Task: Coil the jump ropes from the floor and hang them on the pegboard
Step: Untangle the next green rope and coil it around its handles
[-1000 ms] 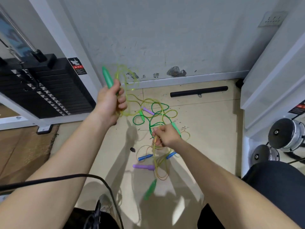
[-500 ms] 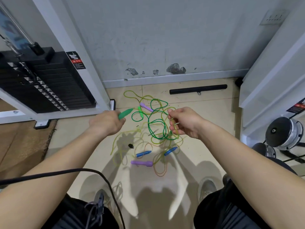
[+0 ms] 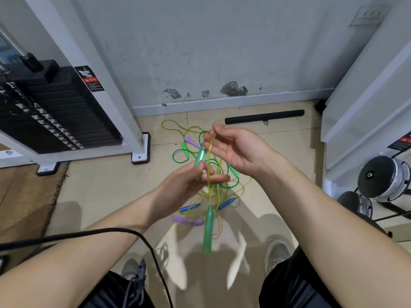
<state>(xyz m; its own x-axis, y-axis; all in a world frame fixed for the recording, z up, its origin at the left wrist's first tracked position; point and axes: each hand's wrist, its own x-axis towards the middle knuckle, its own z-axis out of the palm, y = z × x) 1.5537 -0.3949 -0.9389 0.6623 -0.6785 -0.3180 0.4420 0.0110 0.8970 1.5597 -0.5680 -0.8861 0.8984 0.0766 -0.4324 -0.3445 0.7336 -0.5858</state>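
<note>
In the head view, a yellow-green translucent plastic jump rope (image 3: 208, 161) was held up in front of the person, above the beige tiled floor (image 3: 100, 185). One of its tapered green plastic handles (image 3: 200, 156) was gripped by the left hand (image 3: 189, 183), thumb and fingers closed round its lower end. The cord appeared to be pinched between thumb and forefinger of the right hand (image 3: 238, 150), with the remaining fingers left loosely spread. The second green handle (image 3: 208, 230) was seen dangling, blurred, below both hands. On the floor just beyond, near the grey wall (image 3: 222, 52), lay a tangled heap of thin green, yellow and orange jump ropes (image 3: 184, 150) with purple handles (image 3: 191, 142) and blue handles (image 3: 190, 207). No pegboard was in view. It was judged that the hanging cord could catch in the heap as loops are gathered, so that other ropes would be dragged up. It was also judged that the swinging free handle could tug the cord out of the light right-hand pinch and the coil be spilled.
</note>
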